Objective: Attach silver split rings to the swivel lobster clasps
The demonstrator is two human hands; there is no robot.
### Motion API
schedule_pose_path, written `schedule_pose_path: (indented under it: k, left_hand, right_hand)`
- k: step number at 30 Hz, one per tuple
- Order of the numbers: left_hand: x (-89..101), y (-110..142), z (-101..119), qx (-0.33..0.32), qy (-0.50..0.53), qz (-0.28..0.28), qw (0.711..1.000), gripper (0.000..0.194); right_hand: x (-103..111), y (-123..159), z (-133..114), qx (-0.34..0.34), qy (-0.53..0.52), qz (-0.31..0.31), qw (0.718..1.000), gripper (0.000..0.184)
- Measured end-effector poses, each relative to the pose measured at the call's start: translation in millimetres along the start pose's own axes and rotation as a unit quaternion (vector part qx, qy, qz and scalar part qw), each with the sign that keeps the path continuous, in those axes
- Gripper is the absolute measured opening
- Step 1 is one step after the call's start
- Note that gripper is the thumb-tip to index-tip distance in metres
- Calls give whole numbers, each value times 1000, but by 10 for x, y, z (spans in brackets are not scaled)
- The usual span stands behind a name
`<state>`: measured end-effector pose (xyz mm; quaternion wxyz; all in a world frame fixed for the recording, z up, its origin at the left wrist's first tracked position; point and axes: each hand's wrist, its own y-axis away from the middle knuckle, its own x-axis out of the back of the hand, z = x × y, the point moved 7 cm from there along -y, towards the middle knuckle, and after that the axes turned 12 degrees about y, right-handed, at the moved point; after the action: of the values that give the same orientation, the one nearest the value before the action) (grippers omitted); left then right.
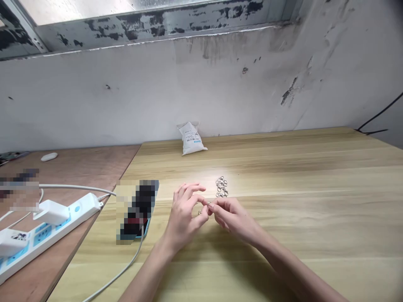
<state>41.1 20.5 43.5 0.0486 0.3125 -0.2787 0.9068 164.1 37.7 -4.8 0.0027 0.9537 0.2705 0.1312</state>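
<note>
My left hand (pixel 188 207) and my right hand (pixel 232 214) meet over the middle of the wooden table. Between their fingertips is a small silvery metal piece (pixel 209 203), too tiny to make out its exact kind. The thumb and index finger of each hand are pinched at it, while the left hand's other fingers stretch out. Just beyond the right hand lies a small pile of silvery metal clasps and rings (pixel 222 186). Another bit of metal (pixel 199 212) shows in the gap between my left thumb and index finger, partly hidden.
A white plastic packet (pixel 192 139) stands near the wall. Left of my hands lies a partly blurred phone (pixel 141 209) with a cable (pixel 126 268). A white power strip (pixel 80 209) with plugged-in chargers (pixel 53 212) rests on the brown tabletop at the left.
</note>
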Motion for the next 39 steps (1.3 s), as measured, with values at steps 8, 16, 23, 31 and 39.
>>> schedule_pose_path:
  k: [8, 16, 23, 31, 39]
  left_hand:
    - [14, -11, 170, -92, -115, 15, 989, 10]
    - [20, -30, -62, 51, 21, -43, 998, 7]
    - [-60, -6, -245, 187, 230, -65, 953, 11]
    - [-170, 63, -356, 308, 424, -42, 851, 19]
    - [-147, 63, -344, 313, 426, -51, 847, 15]
  right_hand:
    - [-61, 1, 8, -41, -124, -71, 989, 41]
    - [-43, 28, -29, -4, -18, -76, 997, 43]
    - [27, 29, 9, -24, -19, -79, 996, 47]
    - [-19, 4, -21, -22, -123, -89, 988, 42]
    - [-46, 29, -68, -17, -118, -89, 989, 42]
